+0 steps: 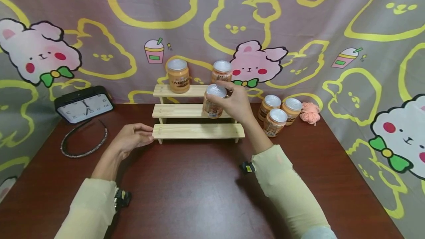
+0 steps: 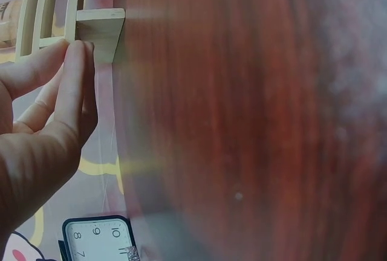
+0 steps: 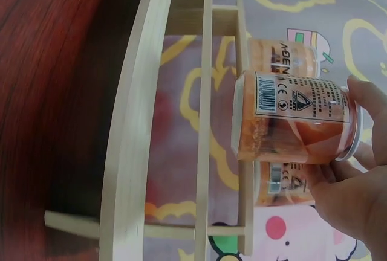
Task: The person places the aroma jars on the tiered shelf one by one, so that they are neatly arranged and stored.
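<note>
A three-step wooden rack stands near the back of the table. My right hand grips an orange can with a silver top by its upper end, over the middle step in the head view. Its printed label and barcode face the right wrist camera. On the top step sit two similar cans, one at the left and one at the right, the latter partly hidden by my right hand. At the rack's left end, my left hand pinches the end of the lowest step between thumb and fingertips.
Three more orange cans are grouped right of the rack, beside a bundle of pink yarn. At the left stand a black-framed clock and a dark headband. Patterned cloth hangs behind the table.
</note>
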Motion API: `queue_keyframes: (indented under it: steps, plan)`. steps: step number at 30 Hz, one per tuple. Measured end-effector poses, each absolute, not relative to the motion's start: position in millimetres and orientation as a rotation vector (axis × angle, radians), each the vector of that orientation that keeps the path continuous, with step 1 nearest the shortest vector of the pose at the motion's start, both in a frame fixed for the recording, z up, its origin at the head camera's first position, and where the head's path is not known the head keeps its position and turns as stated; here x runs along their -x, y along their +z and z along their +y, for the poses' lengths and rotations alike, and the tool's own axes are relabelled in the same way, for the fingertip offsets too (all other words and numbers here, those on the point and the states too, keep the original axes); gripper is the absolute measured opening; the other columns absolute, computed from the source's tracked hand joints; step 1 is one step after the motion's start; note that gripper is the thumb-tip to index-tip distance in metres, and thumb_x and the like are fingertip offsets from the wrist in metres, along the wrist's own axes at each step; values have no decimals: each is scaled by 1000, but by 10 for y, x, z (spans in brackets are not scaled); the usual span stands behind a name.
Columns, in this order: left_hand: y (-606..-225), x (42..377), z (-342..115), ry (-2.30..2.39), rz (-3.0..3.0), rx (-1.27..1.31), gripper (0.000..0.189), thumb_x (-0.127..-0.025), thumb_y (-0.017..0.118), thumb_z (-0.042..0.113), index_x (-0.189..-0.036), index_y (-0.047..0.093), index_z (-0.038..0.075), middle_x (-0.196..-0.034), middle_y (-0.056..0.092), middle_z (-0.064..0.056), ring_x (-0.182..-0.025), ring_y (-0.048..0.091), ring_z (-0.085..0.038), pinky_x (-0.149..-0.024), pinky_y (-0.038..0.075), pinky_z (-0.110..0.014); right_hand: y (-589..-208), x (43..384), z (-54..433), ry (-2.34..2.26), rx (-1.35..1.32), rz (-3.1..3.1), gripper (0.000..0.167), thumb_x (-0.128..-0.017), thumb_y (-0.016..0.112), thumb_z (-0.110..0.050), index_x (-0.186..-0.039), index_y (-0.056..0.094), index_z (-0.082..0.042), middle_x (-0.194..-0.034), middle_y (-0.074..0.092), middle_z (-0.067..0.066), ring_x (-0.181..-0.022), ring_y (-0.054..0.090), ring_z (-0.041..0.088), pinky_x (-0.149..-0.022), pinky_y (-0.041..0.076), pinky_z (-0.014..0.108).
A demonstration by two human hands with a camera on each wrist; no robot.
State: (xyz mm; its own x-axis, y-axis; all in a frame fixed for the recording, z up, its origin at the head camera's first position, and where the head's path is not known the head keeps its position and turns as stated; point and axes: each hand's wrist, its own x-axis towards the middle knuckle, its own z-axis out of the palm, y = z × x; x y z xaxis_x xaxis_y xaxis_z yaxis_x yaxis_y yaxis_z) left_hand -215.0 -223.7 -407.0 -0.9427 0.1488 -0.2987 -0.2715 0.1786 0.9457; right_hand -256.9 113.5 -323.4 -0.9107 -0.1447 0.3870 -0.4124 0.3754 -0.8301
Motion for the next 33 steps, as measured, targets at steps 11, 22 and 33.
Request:
queue_keyframes:
  steps: [11, 22, 33]
  plan:
    - [-4037, 2175, -2213, 1826, 2123, 114, 43, -93, 60, -14, -133, 45, -20, -105, 67, -16, -87, 68, -9, -84, 60, -26, -3277, 2635, 929, 1553, -492, -2411, 53, -83, 86, -22, -127, 68, 2, -120, 68, 18, -98, 66, 25, -79, 61, 39]
    - [-4081, 2137, -2248, 1813, 2118, 151, 44, -94, 61, -12, -135, 46, -17, -102, 68, -11, -91, 68, -10, -87, 59, -28, -3321, 2693, 642, 1536, -598, -2408, 56, -81, 88, -22, -126, 67, 6, -125, 68, 18, -106, 67, 25, -81, 61, 32]
    - [-4076, 2143, -2253, 1822, 2116, 135, 43, -94, 60, -12, -134, 45, -18, -99, 68, -8, -88, 68, -8, -87, 59, -27, -3291, 2720, 398, 1483, -596, -2464, 58, -83, 87, -25, -129, 67, 3, -125, 67, 20, -104, 67, 26, -77, 60, 28]
